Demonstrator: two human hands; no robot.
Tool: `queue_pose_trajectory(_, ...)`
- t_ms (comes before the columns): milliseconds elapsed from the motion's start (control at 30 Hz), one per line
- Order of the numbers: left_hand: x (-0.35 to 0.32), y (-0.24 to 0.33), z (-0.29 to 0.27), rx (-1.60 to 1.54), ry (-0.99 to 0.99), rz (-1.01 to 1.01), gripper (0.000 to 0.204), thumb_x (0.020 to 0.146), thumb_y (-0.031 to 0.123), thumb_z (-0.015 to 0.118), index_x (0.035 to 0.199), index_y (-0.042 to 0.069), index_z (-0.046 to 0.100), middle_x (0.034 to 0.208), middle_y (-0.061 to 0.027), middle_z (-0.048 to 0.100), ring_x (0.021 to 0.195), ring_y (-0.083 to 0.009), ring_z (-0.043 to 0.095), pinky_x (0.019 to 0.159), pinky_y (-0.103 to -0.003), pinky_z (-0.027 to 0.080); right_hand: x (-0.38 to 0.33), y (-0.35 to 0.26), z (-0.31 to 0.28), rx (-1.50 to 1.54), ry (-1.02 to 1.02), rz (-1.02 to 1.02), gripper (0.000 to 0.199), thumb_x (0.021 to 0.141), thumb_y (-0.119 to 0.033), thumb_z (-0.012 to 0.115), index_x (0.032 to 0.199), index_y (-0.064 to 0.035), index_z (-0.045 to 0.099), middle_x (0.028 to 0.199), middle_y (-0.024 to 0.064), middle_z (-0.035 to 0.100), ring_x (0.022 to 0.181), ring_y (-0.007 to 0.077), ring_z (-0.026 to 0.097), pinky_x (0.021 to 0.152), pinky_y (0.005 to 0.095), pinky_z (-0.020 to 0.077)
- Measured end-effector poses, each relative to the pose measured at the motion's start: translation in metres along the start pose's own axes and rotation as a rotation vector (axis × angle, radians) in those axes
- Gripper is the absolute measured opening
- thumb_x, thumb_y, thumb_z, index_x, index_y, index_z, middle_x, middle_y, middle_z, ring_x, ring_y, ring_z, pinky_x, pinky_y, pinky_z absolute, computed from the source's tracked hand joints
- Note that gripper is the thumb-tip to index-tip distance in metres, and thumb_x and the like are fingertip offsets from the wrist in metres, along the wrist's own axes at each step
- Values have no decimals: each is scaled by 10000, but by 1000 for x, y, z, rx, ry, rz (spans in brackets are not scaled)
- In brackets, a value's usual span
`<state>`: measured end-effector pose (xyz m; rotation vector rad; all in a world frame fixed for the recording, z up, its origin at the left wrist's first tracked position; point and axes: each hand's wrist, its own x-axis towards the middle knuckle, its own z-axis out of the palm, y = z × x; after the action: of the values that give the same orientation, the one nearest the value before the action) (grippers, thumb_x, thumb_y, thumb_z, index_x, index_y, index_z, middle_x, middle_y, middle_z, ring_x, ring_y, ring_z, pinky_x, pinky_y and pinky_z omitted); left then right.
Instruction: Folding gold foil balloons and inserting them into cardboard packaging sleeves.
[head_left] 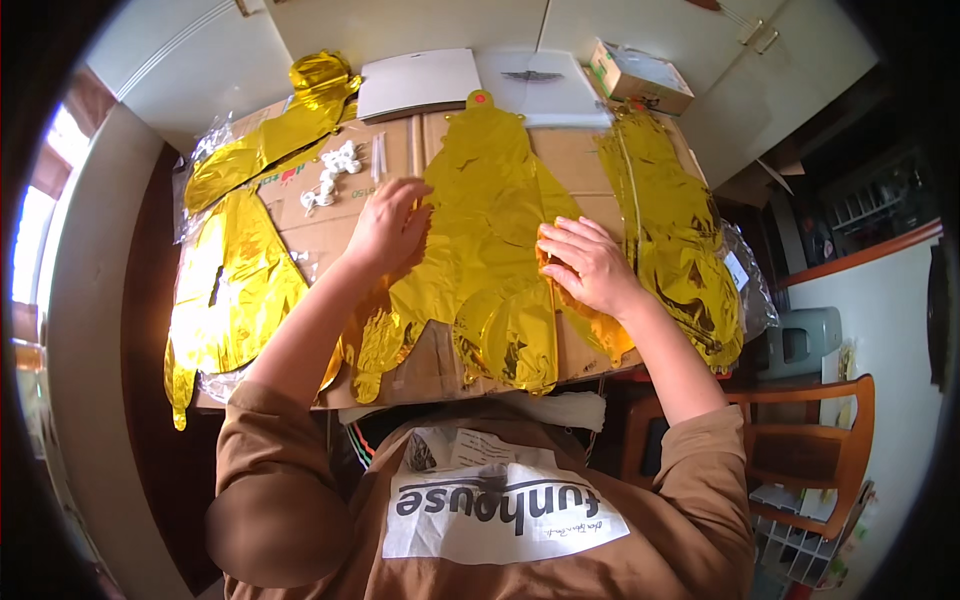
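A flat gold foil balloon (485,180) with a rounded tab at its far end lies in the middle of a cardboard-covered table. My left hand (392,228) is at its left edge, fingers curled in against the foil, the thumb side mostly hidden. At the right edge, my right hand (590,265) has its fingers bent over a fold of the same balloon. Orange-gold reflections show on the foil under both palms. The near end of the balloon spreads into rounded, wrinkled lobes toward my body.
More flat gold foil pieces lie at the left (235,290), far left (270,140) and right (680,240). White string (335,172) sits on the cardboard (310,235). Behind are a white pad (420,82) and a small box (640,78). A wooden chair (800,450) stands right.
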<state>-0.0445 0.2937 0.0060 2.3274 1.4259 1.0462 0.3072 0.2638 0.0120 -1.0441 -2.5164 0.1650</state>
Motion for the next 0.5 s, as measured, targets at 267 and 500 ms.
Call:
queue_pose_trajectory(267,-57,18,-24,131,-53,115,316,901,111,669,1194,-7,657,1310,-205,628,1305,-392,537,1110,-493,415,4,-1,0,-19,-21,-33,359,931,-311,710,1228,-109,712,1367,69,653,1326,287,556,1123,455,412)
queue_pose_trajectory(500,-60,21,-22,190,-52,151,296,916,109,648,1195,11,652,1311,-183,630,1301,-389,539,1120,-507,400,8,-7,-3,-6,-12,-59,344,913,-283,728,1198,-89,725,1334,79,672,1278,298,581,1088,419,446)
